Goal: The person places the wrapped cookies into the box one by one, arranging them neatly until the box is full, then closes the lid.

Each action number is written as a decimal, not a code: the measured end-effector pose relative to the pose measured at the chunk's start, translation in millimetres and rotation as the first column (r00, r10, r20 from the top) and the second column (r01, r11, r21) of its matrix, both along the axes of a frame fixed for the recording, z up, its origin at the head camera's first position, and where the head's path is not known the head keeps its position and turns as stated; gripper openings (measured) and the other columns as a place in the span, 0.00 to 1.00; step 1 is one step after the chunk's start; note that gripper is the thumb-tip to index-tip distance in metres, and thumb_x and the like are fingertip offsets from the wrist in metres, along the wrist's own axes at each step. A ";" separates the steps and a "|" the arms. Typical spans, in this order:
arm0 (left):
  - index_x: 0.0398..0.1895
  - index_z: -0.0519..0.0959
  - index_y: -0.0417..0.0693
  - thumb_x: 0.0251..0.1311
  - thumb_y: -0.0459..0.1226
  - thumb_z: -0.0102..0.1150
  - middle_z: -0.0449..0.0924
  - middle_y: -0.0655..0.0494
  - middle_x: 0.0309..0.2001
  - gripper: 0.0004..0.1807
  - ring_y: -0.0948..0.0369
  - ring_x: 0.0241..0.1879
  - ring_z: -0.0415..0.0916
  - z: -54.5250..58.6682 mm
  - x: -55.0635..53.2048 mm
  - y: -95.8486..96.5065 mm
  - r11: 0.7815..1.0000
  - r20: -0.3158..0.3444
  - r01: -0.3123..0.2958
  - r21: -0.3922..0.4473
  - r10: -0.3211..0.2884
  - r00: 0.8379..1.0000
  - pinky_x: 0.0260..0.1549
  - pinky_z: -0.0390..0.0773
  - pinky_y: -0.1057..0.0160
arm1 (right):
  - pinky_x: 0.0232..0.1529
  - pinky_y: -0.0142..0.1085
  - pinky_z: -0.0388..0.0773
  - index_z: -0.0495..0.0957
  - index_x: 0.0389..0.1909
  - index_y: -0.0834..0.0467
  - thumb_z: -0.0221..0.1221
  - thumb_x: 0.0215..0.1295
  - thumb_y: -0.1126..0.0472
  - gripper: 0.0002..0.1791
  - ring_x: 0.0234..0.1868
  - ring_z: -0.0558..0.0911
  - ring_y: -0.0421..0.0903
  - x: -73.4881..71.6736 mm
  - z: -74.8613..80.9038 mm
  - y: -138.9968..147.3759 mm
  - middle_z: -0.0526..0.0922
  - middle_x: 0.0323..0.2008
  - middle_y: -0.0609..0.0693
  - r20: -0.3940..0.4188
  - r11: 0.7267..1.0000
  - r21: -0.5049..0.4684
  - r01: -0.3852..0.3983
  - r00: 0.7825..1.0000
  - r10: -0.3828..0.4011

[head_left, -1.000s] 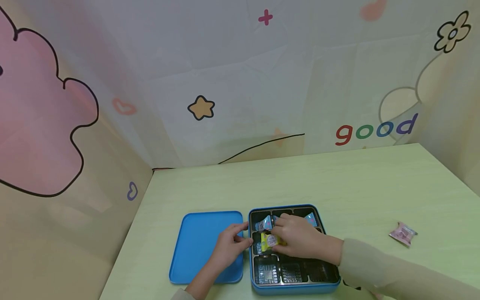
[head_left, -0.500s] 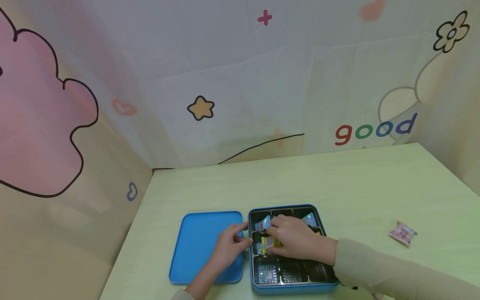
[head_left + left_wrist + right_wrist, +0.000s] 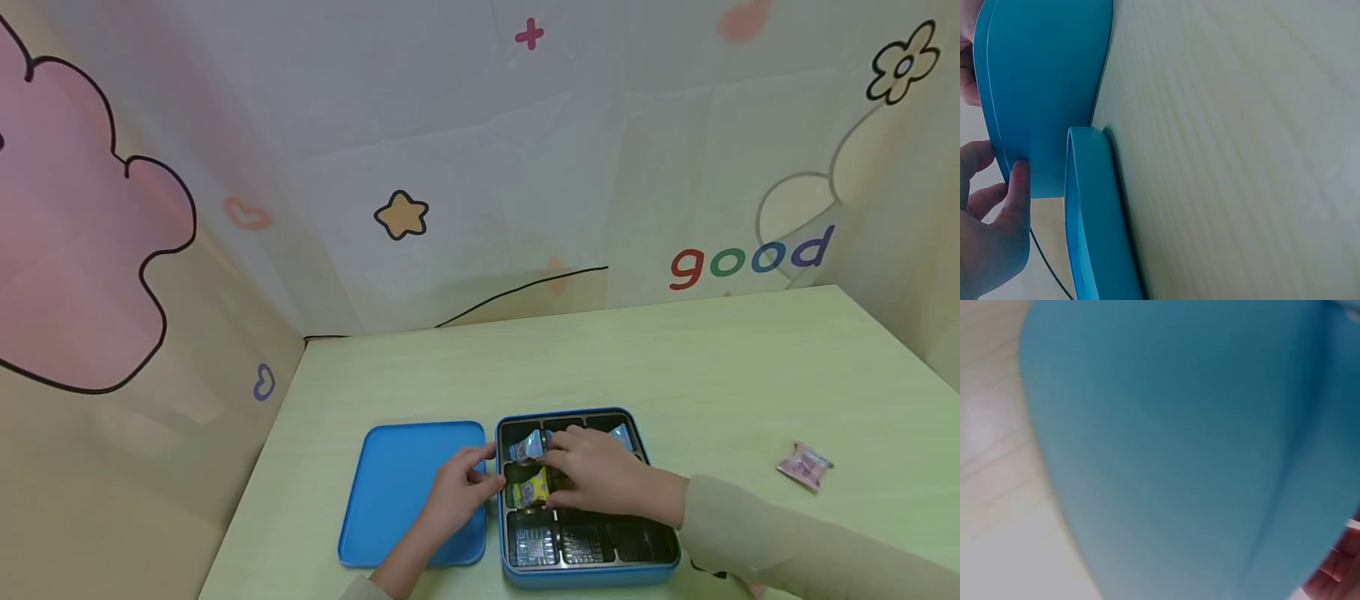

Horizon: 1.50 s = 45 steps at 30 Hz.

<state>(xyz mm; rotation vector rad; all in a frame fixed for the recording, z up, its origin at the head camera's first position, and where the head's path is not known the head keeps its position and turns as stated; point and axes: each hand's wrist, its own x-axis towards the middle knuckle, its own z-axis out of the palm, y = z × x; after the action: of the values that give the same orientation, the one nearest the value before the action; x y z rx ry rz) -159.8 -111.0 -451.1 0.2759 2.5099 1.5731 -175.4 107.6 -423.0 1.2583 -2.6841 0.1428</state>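
Note:
A blue tin point(image 3: 592, 578) with a black divided insert stands on the table. My left hand point(image 3: 457, 492) touches its left side; in the left wrist view the thumb point(image 3: 1019, 181) lies straight against the outer wall near the rim. Over the insert, my right hand point(image 3: 600, 475) has its fingers apart, with the thumb tip at the right end of a yellow-wrapped candy point(image 3: 531, 490). That candy lies in the left compartment of the middle row. Blue-wrapped candies sit in the back row, one at the left point(image 3: 527, 447), another at the right point(image 3: 621, 436), partly covered by the hand.
The blue lid point(image 3: 412, 492) lies on the table just left of the tin. A pink-wrapped candy point(image 3: 806, 467) rests on the table point(image 3: 720, 367) at the right. Behind the table hangs a printed cloth point(image 3: 480, 167). The tin's wall point(image 3: 1166, 437) fills most of the right wrist view.
The yellow candy, gripped by my right hand before, now lies in the middle-left compartment with the fingers spread off it. My right hand has shifted slightly right; the left hand has not moved.

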 end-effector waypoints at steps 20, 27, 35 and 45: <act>0.57 0.68 0.36 0.54 0.33 0.57 0.71 0.40 0.50 0.25 0.53 0.36 0.77 9.1 3.7 2.0 1.000 -0.001 0.002 -0.015 -0.002 1.000 0.27 0.75 0.67 | 0.31 0.32 0.74 0.80 0.40 0.53 0.58 0.52 0.42 0.22 0.36 0.74 0.40 0.8 -5.4 18.6 0.78 0.38 0.45 0.006 0.996 -0.084 -0.011 1.000 0.012; 0.58 0.68 0.44 0.53 0.38 0.59 0.70 0.45 0.51 0.27 0.58 0.35 0.77 -14.9 -5.3 -2.7 1.000 0.002 0.003 -0.008 -0.003 1.000 0.27 0.75 0.68 | 0.34 0.33 0.74 0.80 0.37 0.53 0.60 0.52 0.47 0.16 0.35 0.74 0.39 0.2 -9.8 27.2 0.78 0.35 0.43 -0.050 0.986 -0.162 -0.045 0.998 0.037; 0.58 0.68 0.43 0.53 0.38 0.59 0.70 0.45 0.52 0.27 0.59 0.34 0.77 -12.0 -4.2 -2.0 1.000 0.001 0.001 -0.016 -0.001 1.000 0.26 0.74 0.68 | 0.33 0.32 0.74 0.80 0.36 0.54 0.62 0.50 0.55 0.12 0.35 0.75 0.39 -0.2 -11.9 38.2 0.78 0.35 0.45 -0.104 0.968 -0.232 -0.098 0.992 0.075; 0.57 0.67 0.34 0.55 0.32 0.56 0.70 0.39 0.51 0.25 0.53 0.35 0.77 22.6 10.3 4.9 1.000 -0.004 0.003 -0.030 -0.004 1.000 0.27 0.74 0.68 | 0.33 0.32 0.74 0.80 0.33 0.55 0.64 0.48 0.58 0.10 0.35 0.75 0.40 -2.1 -13.8 54.1 0.78 0.33 0.45 -0.162 0.959 -0.260 -0.114 0.984 0.073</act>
<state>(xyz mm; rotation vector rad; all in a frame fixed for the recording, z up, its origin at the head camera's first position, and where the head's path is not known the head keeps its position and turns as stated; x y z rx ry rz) -149.5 -106.2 -428.5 0.2793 2.5321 1.5334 -177.5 161.8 -436.8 1.2559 -2.3817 0.3927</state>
